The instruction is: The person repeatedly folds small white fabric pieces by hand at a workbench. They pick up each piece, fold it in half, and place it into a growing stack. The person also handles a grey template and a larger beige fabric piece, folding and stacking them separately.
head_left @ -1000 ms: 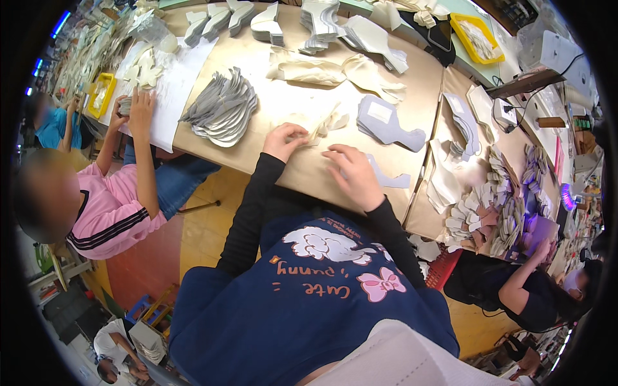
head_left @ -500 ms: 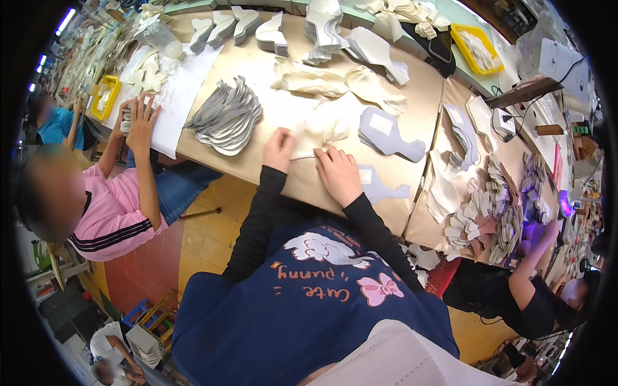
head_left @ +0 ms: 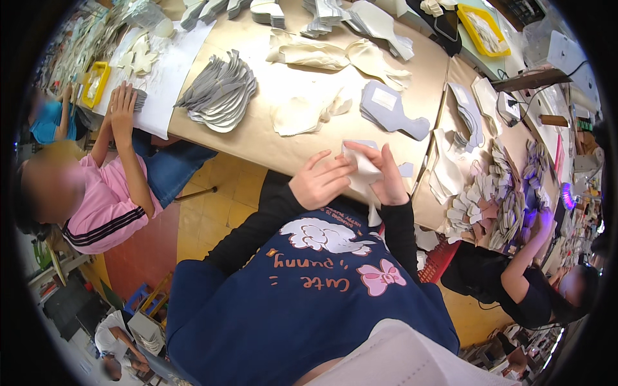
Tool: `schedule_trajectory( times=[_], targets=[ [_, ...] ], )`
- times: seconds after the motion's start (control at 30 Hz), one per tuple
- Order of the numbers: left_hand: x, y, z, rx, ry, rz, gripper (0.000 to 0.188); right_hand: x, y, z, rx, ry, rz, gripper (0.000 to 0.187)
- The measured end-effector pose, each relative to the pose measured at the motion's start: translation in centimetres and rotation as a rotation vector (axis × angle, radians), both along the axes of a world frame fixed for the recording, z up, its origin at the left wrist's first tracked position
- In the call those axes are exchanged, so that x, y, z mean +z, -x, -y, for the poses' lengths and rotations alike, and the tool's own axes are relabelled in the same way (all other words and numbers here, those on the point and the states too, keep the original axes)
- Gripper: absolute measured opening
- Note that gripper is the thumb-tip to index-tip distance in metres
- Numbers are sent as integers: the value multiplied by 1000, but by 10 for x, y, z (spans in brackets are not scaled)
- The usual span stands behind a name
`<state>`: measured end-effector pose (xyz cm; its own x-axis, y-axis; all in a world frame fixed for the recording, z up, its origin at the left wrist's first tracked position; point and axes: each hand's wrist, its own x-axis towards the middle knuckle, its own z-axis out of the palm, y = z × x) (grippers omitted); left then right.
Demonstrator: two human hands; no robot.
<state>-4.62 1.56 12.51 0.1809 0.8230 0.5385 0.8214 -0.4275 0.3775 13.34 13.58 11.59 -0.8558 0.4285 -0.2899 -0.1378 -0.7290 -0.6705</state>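
Note:
In front of my body, at the table's near edge, a pale off-white cut piece point(head_left: 364, 171) of thin sheet material hangs tilted between my hands. My right hand point(head_left: 390, 180) grips its right side, fingers curled behind it. My left hand point(head_left: 320, 183) pinches the upper left edge, its fingertips partly hidden by the piece. Beyond lies a loose pile of cream pieces point(head_left: 301, 116). A grey-lilac stack of shaped pieces point(head_left: 386, 112) with a white rectangle on top sits to the right. Another grey-lilac piece point(head_left: 405, 169) is mostly covered by my right hand.
A fanned grey stack point(head_left: 222, 93) lies left on the table point(head_left: 264, 148); cream bundles point(head_left: 315, 53) and more stacks stand behind. A yellow tray point(head_left: 484, 32) is far right. Co-workers sit at left, in a pink shirt point(head_left: 106, 199), and at right, in black point(head_left: 496, 276).
My hands have come back from the cream pile toward my body and lifted the off-white piece. The view has shifted slightly. The co-worker at left has brought both hands together over a small stack.

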Motion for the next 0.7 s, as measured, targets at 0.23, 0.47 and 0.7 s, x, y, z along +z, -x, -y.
schedule_trajectory(
  times=[0.23,0.47,0.7],
  targets=[
    [-8,-25,-9,72,111,387,18,15,-23,6,192,-289,360,38],
    [-23,-7,-18,-69,732,1194,27,11,-18,4,148,-572,402,44],
    [-42,-18,-12,230,591,1561,34,4,-24,0,-163,-737,501,15]
  ],
)
